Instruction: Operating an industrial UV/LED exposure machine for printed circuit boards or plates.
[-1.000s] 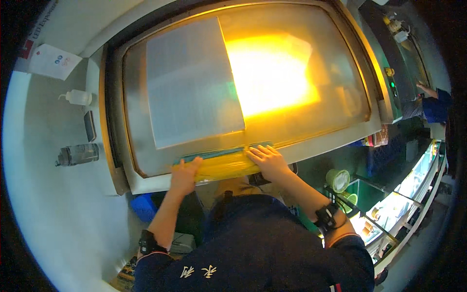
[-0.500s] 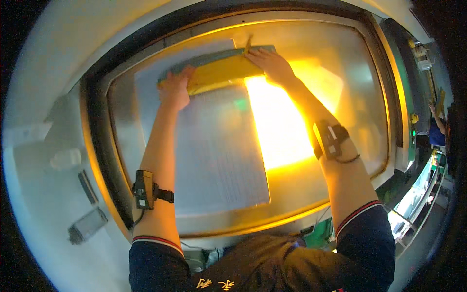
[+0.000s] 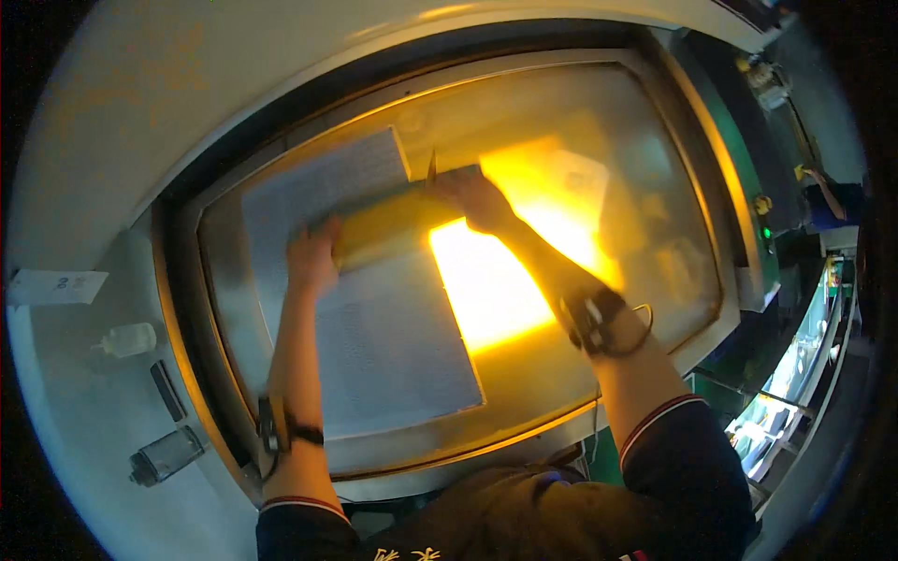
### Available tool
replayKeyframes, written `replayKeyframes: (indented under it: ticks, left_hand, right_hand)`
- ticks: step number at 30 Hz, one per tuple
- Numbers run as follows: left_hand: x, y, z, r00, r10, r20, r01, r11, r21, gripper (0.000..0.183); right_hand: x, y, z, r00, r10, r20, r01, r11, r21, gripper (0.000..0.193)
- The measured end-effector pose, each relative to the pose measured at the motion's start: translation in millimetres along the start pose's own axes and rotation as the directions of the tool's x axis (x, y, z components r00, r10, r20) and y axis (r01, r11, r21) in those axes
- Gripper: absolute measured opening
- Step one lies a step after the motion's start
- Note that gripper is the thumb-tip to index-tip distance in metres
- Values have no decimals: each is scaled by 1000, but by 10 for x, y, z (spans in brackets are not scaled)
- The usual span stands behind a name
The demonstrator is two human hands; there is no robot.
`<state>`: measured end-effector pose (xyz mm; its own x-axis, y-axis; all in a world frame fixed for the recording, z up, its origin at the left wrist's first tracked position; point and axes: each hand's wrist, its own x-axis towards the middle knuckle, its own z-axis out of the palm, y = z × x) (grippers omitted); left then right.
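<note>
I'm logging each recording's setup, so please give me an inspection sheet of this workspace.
Surface: framed glossy panel with bright yellow glare.
Job's things: pale sheet on the panel's left part; blurred yellow bar over it, contact unclear.
Clutter: white bottle, dark flat slab and clear bottle, left of the panel.
Hands: left hand and right hand grip the bar's ends.
Cables: thin loop at the right forearm's strapped device.
Surroundings: another person, far right.
</note>
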<state>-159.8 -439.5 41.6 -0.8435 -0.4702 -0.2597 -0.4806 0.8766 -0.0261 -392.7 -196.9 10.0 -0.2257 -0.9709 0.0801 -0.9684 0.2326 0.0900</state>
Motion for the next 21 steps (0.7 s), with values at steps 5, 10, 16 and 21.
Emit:
replayKeyframes:
  ticks: [5, 10, 16, 21]
  left_hand:
    - [-2566, 1009, 505, 887, 190, 421, -71, 957, -282, 77]
    - [-3930, 1843, 206, 834, 199, 514, -157, 980, -125, 89]
    - [-3678, 2080, 210, 851, 106, 515, 70, 948, -311, 87]
    - [-3888, 2610, 177, 894, 54, 445, 163, 886, -434, 84]
  right_hand:
    - [-2687, -946, -1034, 918, -182, 352, 74, 952, 298, 61]
    - [-4057, -1606, -1063, 986, -40, 160, -51, 848, 527, 61]
    - [-4477, 227, -781, 926, 78, 369, -342, 584, 736, 65]
    - [-5565, 2610, -1469, 273, 961, -38, -950, 276, 150, 70]
